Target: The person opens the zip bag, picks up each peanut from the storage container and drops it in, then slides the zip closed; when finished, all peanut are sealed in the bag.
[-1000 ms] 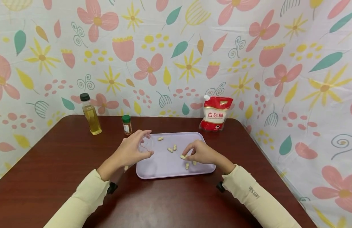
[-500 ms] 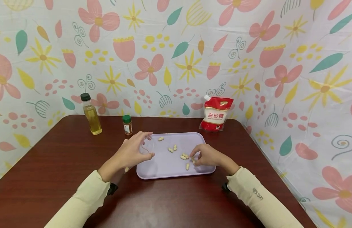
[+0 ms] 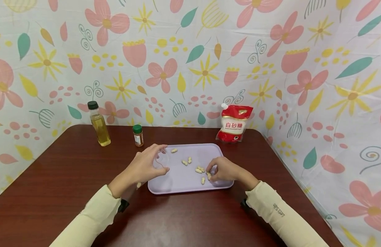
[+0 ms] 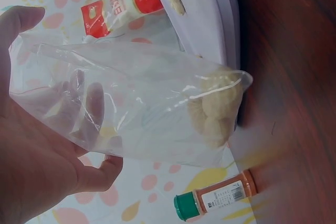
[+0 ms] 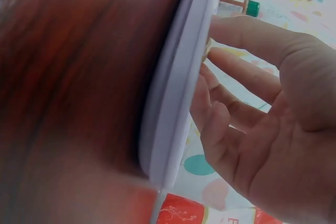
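Observation:
My left hand [image 3: 144, 165] grips a clear plastic bag [image 4: 142, 98] near its mouth, thumb and fingers spread wide. Several peanuts [image 4: 218, 106] lie at the bag's bottom end, seen through the plastic in the left wrist view. Over the right part of a pale lilac tray [image 3: 175, 183], my right hand [image 3: 225, 169] pinches a peanut [image 3: 209, 176] between thumb and fingertips, low against the tray. In the right wrist view that peanut [image 5: 207, 50] is mostly hidden by the fingers. Close by on the tray are more loose peanuts [image 3: 199, 170].
Farther back on the tray lie a pair of peanuts [image 3: 185, 162] and a single one [image 3: 174, 150]. Behind stand an oil bottle [image 3: 100, 128], a green-capped spice jar [image 3: 138, 136] and a red-and-white sugar pouch [image 3: 233, 124]. A floral cloth [image 3: 190, 68] hangs behind the dark table [image 3: 178, 219].
My right hand has left a peanut near the tray's middle and shifted right to another one. The left hand, with its bag, has edged slightly right.

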The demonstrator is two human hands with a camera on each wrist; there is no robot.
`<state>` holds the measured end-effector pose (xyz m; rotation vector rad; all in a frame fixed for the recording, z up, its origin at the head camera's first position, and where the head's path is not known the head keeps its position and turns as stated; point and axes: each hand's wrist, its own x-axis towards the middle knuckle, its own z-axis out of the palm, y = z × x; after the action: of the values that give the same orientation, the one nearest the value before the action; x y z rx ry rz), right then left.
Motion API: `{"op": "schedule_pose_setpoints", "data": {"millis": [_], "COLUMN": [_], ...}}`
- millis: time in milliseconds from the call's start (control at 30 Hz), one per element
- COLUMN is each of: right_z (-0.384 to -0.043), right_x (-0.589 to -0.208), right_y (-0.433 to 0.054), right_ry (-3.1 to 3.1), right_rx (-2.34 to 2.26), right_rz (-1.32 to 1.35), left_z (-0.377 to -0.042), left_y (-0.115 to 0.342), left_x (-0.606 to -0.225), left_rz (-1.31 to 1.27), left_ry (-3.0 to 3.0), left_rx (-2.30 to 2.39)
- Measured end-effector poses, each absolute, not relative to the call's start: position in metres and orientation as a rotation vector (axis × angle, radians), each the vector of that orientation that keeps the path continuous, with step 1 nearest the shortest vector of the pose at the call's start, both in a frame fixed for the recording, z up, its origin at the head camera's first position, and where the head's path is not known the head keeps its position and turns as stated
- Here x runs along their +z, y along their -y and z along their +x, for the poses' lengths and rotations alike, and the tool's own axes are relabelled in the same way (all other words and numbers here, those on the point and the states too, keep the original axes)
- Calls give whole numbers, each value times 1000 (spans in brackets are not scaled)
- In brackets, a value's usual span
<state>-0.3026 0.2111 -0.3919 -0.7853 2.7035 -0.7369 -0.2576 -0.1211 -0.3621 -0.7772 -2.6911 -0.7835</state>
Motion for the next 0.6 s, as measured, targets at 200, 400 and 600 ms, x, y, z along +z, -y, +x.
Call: {"op": "schedule_pose_setpoints", "data": {"millis": [200, 400, 600], "right_z": [-297, -287, -276], "right_x": [-389, -381, -367], "right_y": [-204, -189, -171], "right_ry": [-2723, -2763, -2827], "right_rx": [-846, -953, -1050], "right_rz": [-840, -880, -887], "left_z": [-257, -256, -256], "left_y": [120, 117, 116], "left_x": [-365, -365, -364], "left_rz": [-761, -766, -770], "left_ry": [2691, 2694, 2702], "left_rx": [-796, -807, -798]}}
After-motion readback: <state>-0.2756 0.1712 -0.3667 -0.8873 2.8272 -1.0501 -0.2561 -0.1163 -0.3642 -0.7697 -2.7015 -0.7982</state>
